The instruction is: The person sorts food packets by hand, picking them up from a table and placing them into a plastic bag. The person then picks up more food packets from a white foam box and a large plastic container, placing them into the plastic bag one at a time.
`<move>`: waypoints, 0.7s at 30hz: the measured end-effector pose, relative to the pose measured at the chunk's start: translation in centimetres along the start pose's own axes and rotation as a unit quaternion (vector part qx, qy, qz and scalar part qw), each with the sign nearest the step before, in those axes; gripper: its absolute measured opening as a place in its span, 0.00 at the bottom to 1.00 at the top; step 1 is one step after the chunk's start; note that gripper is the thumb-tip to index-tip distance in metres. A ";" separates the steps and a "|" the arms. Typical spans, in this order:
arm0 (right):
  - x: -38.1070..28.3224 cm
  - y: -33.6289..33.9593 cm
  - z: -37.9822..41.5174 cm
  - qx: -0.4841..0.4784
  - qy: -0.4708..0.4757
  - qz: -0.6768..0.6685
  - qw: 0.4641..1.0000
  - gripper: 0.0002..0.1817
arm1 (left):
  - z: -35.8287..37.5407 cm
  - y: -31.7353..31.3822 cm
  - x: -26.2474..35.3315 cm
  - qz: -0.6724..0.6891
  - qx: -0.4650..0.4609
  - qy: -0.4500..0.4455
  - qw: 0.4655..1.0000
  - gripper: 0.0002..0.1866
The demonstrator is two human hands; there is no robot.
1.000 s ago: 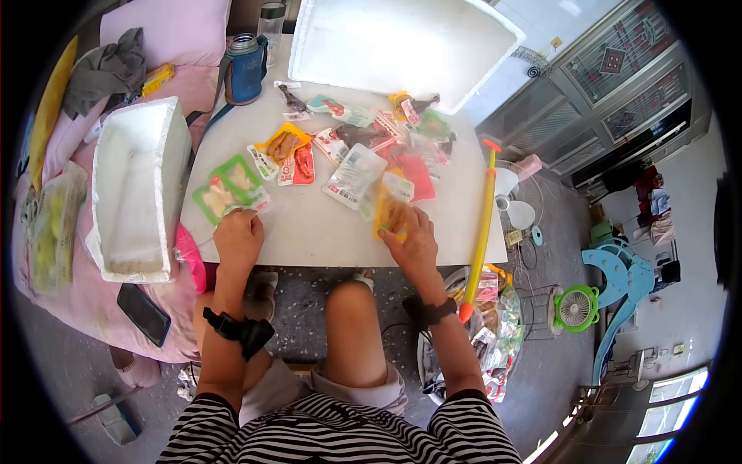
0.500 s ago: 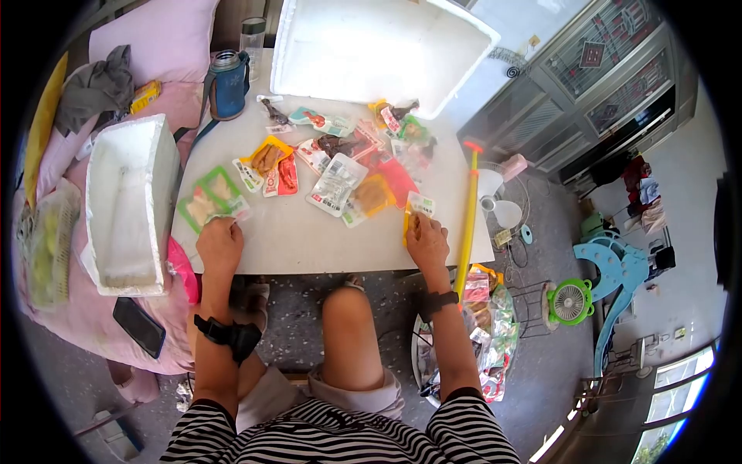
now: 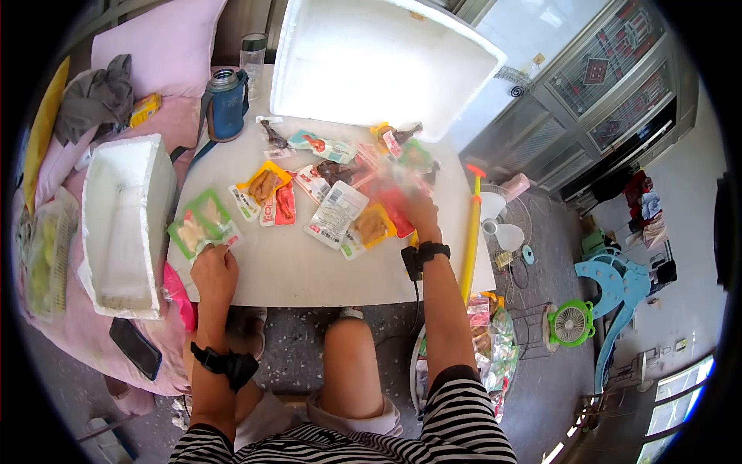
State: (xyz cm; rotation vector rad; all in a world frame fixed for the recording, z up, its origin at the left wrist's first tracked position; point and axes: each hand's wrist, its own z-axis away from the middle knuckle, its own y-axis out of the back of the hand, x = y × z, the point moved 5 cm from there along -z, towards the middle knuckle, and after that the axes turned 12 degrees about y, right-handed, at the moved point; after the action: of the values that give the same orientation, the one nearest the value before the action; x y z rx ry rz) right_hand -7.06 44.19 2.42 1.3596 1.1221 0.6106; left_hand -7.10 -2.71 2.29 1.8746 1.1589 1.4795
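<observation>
My left hand [image 3: 214, 274] is closed on the lower corner of a green-edged food packet [image 3: 203, 223] with pale pieces inside, at the left of the table. My right hand [image 3: 421, 216] reaches over the right side of the packet pile, its fingers smeared by motion, beside a red packet [image 3: 396, 210]. Left of it lie a yellow-edged packet [image 3: 372, 225] of brown food and a silver-white packet [image 3: 336, 215] with printing. Between my hands, nearer the left one, are a yellow packet [image 3: 265, 182] and a red packet with a clear window [image 3: 279, 206].
A large white foam box [image 3: 386, 69] stands at the table's back. A smaller foam box [image 3: 124, 232] sits on the pink bedding at left, near a blue bottle [image 3: 227, 107]. A yellow-handled stick [image 3: 471, 240] leans at the right edge, above a basin of packets [image 3: 495, 348].
My right hand has moved forward from the table's front edge, where it held a small yellow-and-white packet, into the pile. My left hand stays at the green-edged packet. The view has shifted slightly.
</observation>
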 end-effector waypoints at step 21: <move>1.9 0.5 -6.9 0.156 0.158 0.139 0.965 0.21 | 0.0 0.2 1.2 0.049 0.010 -0.023 0.998 0.04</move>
State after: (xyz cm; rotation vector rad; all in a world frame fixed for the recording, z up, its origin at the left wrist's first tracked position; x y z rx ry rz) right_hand -12.33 48.99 3.48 1.7524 1.3330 0.9070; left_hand -6.99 -1.82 3.09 1.9950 1.0786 1.4738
